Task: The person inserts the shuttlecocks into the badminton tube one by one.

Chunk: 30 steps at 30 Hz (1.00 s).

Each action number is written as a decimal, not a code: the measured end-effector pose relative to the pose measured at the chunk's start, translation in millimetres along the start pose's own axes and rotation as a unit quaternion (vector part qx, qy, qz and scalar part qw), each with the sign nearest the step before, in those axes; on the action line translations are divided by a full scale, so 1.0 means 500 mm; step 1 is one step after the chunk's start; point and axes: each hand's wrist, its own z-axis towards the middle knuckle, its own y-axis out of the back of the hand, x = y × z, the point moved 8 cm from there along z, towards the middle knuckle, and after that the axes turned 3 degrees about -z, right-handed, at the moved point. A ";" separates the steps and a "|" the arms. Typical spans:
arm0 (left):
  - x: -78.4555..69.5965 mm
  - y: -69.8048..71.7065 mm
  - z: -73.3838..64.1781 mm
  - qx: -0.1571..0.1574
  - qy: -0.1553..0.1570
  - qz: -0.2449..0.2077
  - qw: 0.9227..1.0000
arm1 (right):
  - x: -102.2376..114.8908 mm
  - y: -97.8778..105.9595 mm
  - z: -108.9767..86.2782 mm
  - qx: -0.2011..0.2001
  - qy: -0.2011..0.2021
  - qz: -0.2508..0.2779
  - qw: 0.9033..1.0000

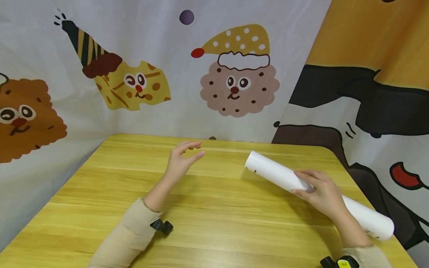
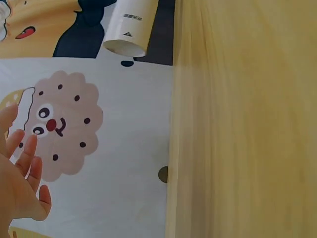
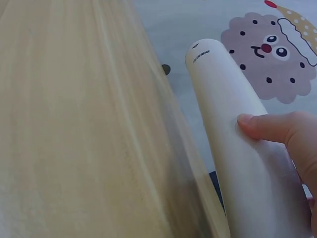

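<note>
A long white cardboard-like tube [image 1: 273, 172] with small dark print near its ends slants over the right side of the table. My right hand [image 1: 320, 191] grips it around the middle, with the thumb [image 3: 265, 126] laid along its side in the right wrist view. In the left wrist view the near end of the tube [image 2: 130, 29] shows a round opening. My left hand [image 1: 181, 160] is raised over the table at left of centre, apart from the tube, its fingers loosely bent and nothing between them. Its spread fingers [image 2: 27, 153] also show in the left wrist view.
The yellow wood-grain table [image 1: 214, 223] reaches back to a white curtain [image 1: 187, 115] printed with cartoon biscuits. At the right hangs more of the printed cloth [image 1: 378, 111]. Each wrist wears a small black camera band [image 1: 162, 226].
</note>
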 end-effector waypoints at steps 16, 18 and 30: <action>0.008 0.019 -0.003 -0.004 0.001 0.013 1.000 | -0.001 -0.047 -0.004 0.034 0.016 -0.010 0.999; 0.010 0.019 -0.002 -0.004 0.006 0.012 1.000 | -0.002 -0.049 -0.005 0.038 0.015 -0.012 0.999; 0.054 0.016 0.008 -0.003 0.010 0.014 1.000 | -0.002 -0.041 -0.005 0.050 0.001 -0.029 0.998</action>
